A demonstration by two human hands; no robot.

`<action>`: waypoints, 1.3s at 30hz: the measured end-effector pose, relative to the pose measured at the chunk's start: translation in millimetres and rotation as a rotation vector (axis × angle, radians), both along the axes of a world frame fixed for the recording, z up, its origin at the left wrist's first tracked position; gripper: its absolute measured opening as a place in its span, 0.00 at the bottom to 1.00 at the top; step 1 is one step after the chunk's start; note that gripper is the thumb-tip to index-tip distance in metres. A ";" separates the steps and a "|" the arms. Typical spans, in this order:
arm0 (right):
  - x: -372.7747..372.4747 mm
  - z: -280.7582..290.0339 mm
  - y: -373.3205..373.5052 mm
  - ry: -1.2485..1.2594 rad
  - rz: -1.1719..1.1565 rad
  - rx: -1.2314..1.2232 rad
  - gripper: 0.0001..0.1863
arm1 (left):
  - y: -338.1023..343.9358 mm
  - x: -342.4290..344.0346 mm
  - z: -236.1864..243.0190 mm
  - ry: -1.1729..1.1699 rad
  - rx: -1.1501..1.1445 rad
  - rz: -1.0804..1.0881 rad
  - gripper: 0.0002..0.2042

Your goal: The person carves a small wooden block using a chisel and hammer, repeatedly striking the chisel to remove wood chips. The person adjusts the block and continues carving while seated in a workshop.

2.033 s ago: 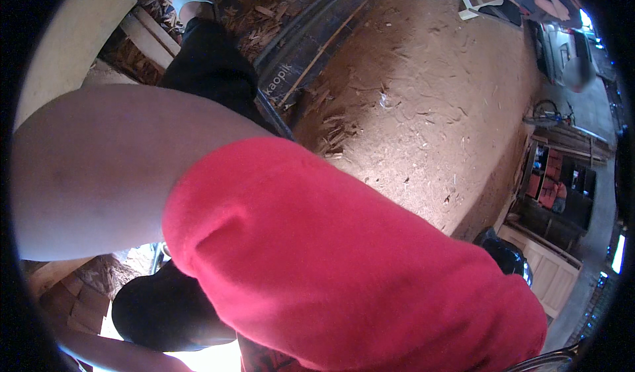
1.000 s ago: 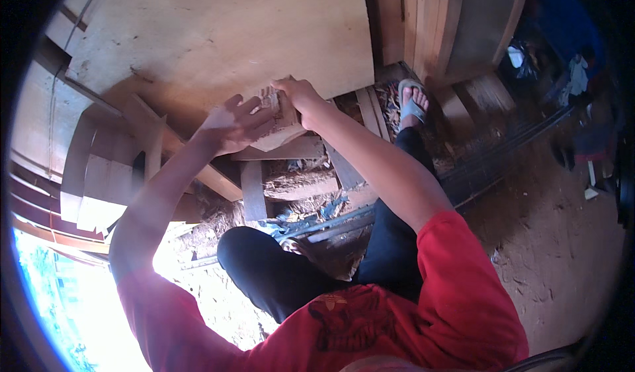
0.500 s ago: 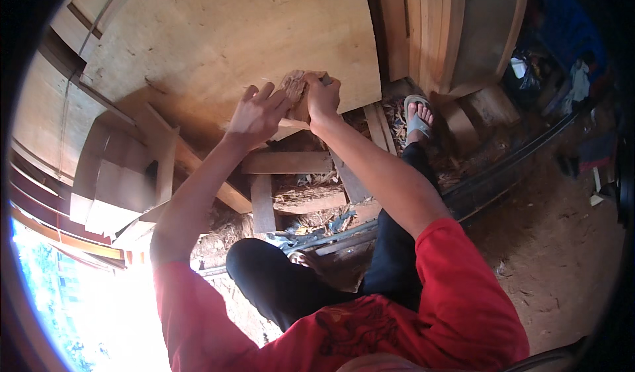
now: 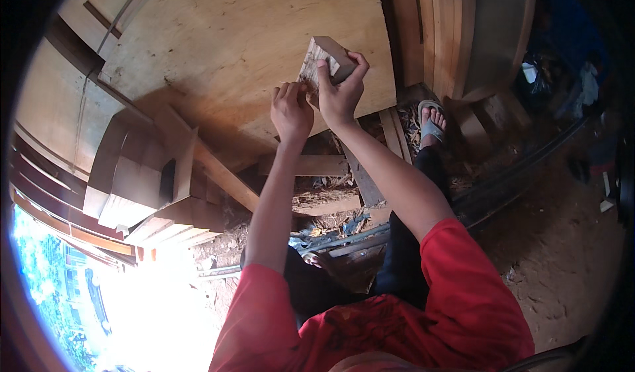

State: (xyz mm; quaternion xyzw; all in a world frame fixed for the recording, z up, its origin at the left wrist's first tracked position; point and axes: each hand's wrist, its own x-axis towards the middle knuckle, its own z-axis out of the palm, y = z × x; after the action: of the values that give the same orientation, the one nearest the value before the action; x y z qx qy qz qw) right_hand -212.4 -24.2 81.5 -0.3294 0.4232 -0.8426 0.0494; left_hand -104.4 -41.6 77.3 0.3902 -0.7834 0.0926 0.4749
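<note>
My right hand grips a short wooden block with rough grain on one face and smoother sides. Its thumb lies across the grainy face while the fingers wrap the far side. Against the block's lower left end, my left hand is closed with curled fingers; what they pinch there, if anything, is hidden. Both hands are over the near edge of a large plywood sheet.
Wooden offcuts and shavings lie below the sheet's near edge. Stacked blocks stand at left, and upright boards at right. My sandalled foot rests beside the sheet. Dirt floor spreads to the lower right.
The block has been raised and tilted, showing more of its grainy face and side. My left hand has moved right, its fingers now curled. My right hand has shifted slightly right.
</note>
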 end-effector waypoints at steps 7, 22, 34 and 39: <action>3.0 -7.7 0.4 0.178 0.007 -0.121 0.34 | -1.7 -27.5 -28.1 0.451 0.336 0.130 0.08; -16.9 8.4 28.3 0.113 0.131 -0.061 0.33 | 54.6 13.5 -5.5 0.471 0.527 0.017 0.26; 25.5 -0.5 62.4 -0.869 1.019 0.173 0.26 | 106.5 45.8 -43.3 0.951 0.927 -0.654 0.51; 41.0 -18.6 59.6 -0.752 0.913 0.447 0.29 | 99.1 62.1 -39.1 1.295 0.915 -0.730 0.44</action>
State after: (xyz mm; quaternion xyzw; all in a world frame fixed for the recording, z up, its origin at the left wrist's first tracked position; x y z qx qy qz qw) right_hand -171.4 35.5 62.9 -0.1399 0.3594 -0.6861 0.6168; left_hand -42.3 57.5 38.3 0.2433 -0.3957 -0.6289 0.6235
